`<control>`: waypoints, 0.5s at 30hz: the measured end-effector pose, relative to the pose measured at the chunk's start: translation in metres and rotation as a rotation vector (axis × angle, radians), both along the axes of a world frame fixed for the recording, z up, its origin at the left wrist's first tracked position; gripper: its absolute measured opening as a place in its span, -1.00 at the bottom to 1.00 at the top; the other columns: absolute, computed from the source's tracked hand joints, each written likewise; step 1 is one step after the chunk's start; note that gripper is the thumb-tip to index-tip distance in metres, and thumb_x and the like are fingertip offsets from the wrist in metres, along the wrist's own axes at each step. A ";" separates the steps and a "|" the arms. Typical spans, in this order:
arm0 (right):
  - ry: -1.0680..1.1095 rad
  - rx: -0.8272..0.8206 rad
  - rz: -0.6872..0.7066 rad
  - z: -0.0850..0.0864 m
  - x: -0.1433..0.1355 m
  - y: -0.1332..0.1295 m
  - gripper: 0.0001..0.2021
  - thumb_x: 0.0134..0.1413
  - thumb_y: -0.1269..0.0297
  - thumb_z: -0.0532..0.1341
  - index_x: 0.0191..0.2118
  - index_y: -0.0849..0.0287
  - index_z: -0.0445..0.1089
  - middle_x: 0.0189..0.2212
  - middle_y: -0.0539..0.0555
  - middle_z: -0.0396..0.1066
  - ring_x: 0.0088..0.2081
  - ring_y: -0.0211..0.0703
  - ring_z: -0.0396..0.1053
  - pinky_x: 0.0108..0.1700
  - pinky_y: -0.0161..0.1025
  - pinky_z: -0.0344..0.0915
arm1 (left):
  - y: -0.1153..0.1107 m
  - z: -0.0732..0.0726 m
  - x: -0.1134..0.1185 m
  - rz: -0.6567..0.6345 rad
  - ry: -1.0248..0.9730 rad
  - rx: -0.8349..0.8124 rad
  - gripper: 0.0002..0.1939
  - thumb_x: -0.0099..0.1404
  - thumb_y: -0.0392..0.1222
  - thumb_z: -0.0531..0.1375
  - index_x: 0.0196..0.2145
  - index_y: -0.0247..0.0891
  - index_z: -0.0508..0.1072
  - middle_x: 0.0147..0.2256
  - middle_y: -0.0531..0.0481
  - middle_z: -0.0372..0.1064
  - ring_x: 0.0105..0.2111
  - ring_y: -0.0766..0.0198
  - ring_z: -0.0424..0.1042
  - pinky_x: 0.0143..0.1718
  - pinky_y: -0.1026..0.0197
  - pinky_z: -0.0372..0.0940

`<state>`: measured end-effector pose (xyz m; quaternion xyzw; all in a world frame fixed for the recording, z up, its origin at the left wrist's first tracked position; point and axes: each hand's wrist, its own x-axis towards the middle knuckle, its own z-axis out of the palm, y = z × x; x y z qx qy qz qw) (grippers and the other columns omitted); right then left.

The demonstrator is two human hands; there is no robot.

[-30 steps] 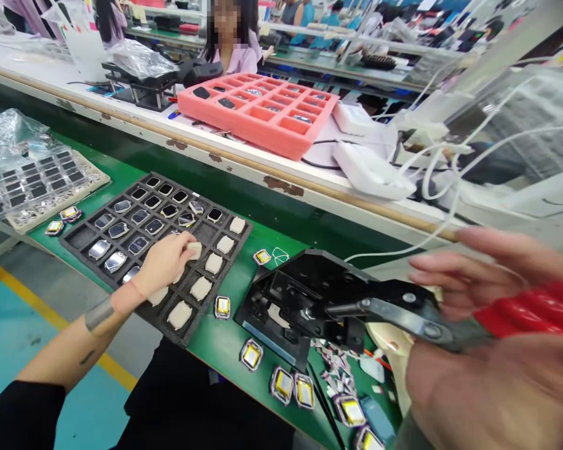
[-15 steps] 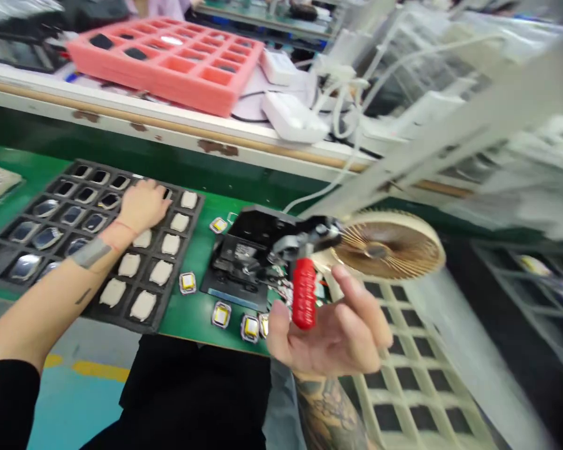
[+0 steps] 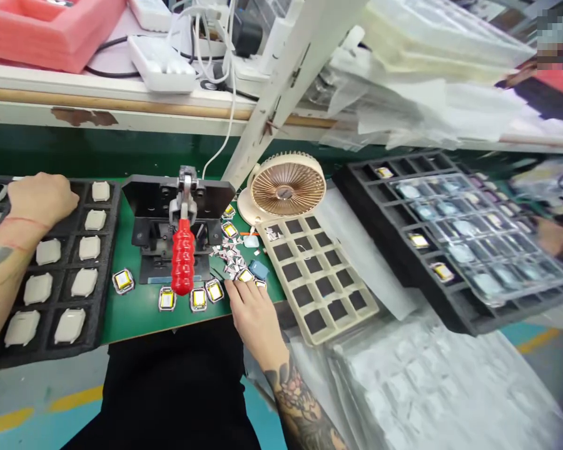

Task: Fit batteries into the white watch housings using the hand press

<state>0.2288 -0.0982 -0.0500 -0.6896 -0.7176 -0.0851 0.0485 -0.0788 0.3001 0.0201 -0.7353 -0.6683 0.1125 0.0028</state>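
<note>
My left hand (image 3: pixel 42 199) lies curled on the black foam tray (image 3: pixel 104 284) at the left, among white watch-shaped pieces (image 3: pixel 89 247); whether it grips one is hidden. My right hand (image 3: pixel 252 310) rests on the green bench edge, fingertips touching a small yellow-faced part (image 3: pixel 244 275). More such parts (image 3: pixel 197 299) lie in a row beside it. A black press jig (image 3: pixel 156 215) with a red handle (image 3: pixel 182 256) stands between my hands, nobody holding the handle.
A small beige fan (image 3: pixel 287 185) stands behind a cream grid tray (image 3: pixel 316 275). At the right a black tray (image 3: pixel 403 250) carries a clear blister tray (image 3: pixel 473 231). Paper scraps (image 3: pixel 228 255) litter the mat. Plastic sheets cover the lower right. Another person's hand (image 3: pixel 556 236) shows at far right.
My right hand let go of the red handle and dropped to the yellow-faced parts on the bench. The view swung to the right. My left hand stayed on the black tray.
</note>
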 end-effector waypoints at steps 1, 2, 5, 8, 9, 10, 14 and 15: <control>-0.005 -0.002 -0.010 -0.003 0.000 0.003 -0.61 0.39 0.57 0.16 0.26 0.27 0.41 -0.01 0.26 0.56 -0.03 0.11 0.44 -0.03 0.05 0.35 | -0.003 0.000 0.001 -0.008 0.007 0.008 -0.62 0.38 -0.08 0.22 -0.05 -0.51 0.57 0.12 -0.51 0.57 0.14 -0.34 0.55 0.07 -0.35 0.45; -0.008 -0.006 -0.017 -0.005 0.000 0.005 -0.62 0.39 0.57 0.16 0.25 0.27 0.41 -0.03 0.26 0.55 -0.05 0.12 0.44 -0.05 0.05 0.35 | -0.007 0.000 0.001 -0.019 -0.007 0.016 -0.63 0.40 -0.09 0.21 -0.06 -0.50 0.56 0.12 -0.50 0.57 0.13 -0.32 0.55 0.06 -0.36 0.44; -0.006 -0.003 -0.015 -0.005 0.003 0.009 -0.65 0.38 0.56 0.18 0.20 0.28 0.43 -0.08 0.27 0.55 -0.08 0.13 0.46 -0.08 0.06 0.38 | -0.017 0.001 0.004 -0.035 -0.070 0.040 -0.66 0.42 -0.10 0.18 -0.13 -0.51 0.53 0.07 -0.46 0.59 0.11 -0.26 0.55 0.10 -0.38 0.42; 0.087 0.085 -0.071 0.001 0.007 0.003 -0.69 0.42 0.53 0.16 0.19 0.24 0.44 -0.11 0.22 0.55 -0.14 0.06 0.51 -0.11 0.00 0.44 | -0.022 0.002 0.003 0.009 -0.166 0.099 -0.63 0.43 -0.04 0.19 -0.16 -0.50 0.51 0.01 -0.39 0.59 0.13 -0.22 0.51 0.17 -0.37 0.38; 0.164 0.139 -0.101 0.006 0.009 -0.001 -0.69 0.45 0.51 0.15 0.20 0.22 0.43 -0.09 0.21 0.55 -0.14 0.02 0.53 -0.11 -0.04 0.47 | -0.024 0.003 0.001 0.034 -0.213 0.131 -0.62 0.44 -0.02 0.18 -0.15 -0.48 0.51 -0.01 -0.37 0.59 0.13 -0.21 0.50 0.19 -0.36 0.37; 0.260 0.200 -0.125 0.011 0.012 -0.006 -0.70 0.47 0.50 0.15 0.21 0.19 0.43 -0.06 0.20 0.56 -0.12 -0.01 0.56 -0.10 -0.07 0.50 | -0.027 0.005 -0.002 0.062 -0.268 0.163 -0.62 0.45 -0.01 0.17 -0.14 -0.46 0.50 -0.02 -0.34 0.59 0.12 -0.19 0.50 0.20 -0.35 0.37; 0.652 0.488 -0.210 0.038 0.020 -0.027 -0.78 0.41 0.43 0.32 0.09 0.08 0.52 -0.08 0.11 0.60 -0.10 -0.07 0.61 -0.04 -0.11 0.60 | -0.071 0.014 -0.019 0.104 -0.575 0.203 -0.65 0.53 -0.04 0.02 -0.02 -0.33 0.46 -0.03 -0.14 0.66 -0.05 0.06 0.61 0.04 -0.07 0.53; 0.738 0.566 -0.258 0.045 0.021 -0.031 -0.79 0.36 0.43 0.38 0.04 0.07 0.54 -0.13 0.09 0.61 -0.13 -0.08 0.62 -0.08 -0.12 0.62 | -0.093 0.016 -0.022 0.087 -0.692 0.173 -0.66 0.55 -0.02 0.01 0.01 -0.27 0.45 0.02 -0.07 0.67 -0.09 0.13 0.64 -0.02 0.00 0.57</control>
